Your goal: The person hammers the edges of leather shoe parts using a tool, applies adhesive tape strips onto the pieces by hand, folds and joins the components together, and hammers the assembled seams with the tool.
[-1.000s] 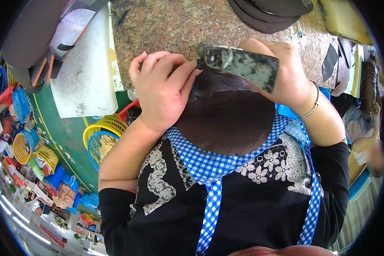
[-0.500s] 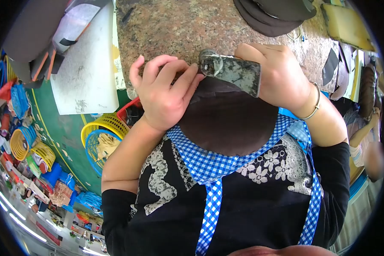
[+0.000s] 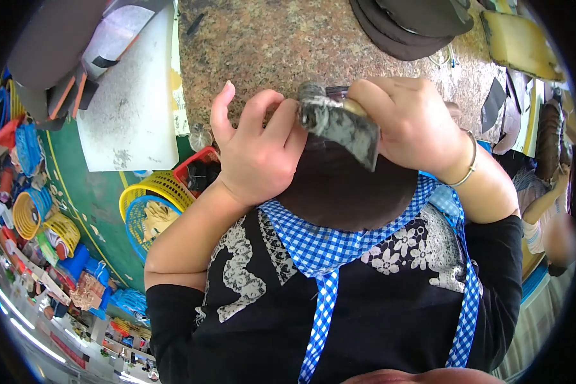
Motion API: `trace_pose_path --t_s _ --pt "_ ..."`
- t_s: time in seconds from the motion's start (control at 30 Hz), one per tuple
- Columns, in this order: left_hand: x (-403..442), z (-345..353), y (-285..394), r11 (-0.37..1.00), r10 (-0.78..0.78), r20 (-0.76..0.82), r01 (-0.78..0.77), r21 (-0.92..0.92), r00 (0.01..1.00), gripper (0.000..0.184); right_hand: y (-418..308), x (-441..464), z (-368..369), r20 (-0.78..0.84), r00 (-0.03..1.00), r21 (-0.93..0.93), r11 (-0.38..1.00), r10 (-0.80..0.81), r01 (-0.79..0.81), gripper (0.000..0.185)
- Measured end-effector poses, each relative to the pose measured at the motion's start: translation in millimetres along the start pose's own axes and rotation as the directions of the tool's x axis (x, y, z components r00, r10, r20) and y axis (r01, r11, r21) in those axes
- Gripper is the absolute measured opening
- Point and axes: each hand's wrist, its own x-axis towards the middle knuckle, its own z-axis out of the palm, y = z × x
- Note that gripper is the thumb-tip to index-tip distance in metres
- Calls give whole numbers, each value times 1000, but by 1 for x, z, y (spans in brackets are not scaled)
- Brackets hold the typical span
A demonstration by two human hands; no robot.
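My right hand [image 3: 406, 118] is wrapped round the light handle of a hammer-like tool [image 3: 342, 125], whose worn, whitish-stained head has a round end and a broad flat blade. My left hand [image 3: 259, 141] pinches the upper left edge of a dark brown rounded sheet [image 3: 349, 192], close beside the tool's round end. The little finger of that hand is raised. The sheet's lower part lies over the blue checked apron at the stone slab's [image 3: 256, 45] near edge. The tool covers part of its upper edge.
Dark rounded pieces [image 3: 409, 32] are stacked at the slab's far right. A white board [image 3: 131, 102] and dark sheets [image 3: 51, 45] lie left. Yellow and blue baskets [image 3: 131, 198] stand below left. A co-worker's arm [image 3: 547, 198] shows at the far right.
The tool has tilted, with its blade now pointing further down and its handle showing. My right hand has turned with it. My left hand has moved slightly right and its little finger has risen.
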Motion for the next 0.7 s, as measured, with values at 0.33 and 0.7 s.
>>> trace_pose_path --t_s 0.33,0.7 --pt "-4 8 -8 1000 -25 -162 23 -15 986 14 -1 6 -3 42 997 -93 994 57 -53 31" --pt "-53 -8 -31 920 -110 -222 15 -391 969 33 8 -39 2 -380 901 -29 971 209 -237 25"
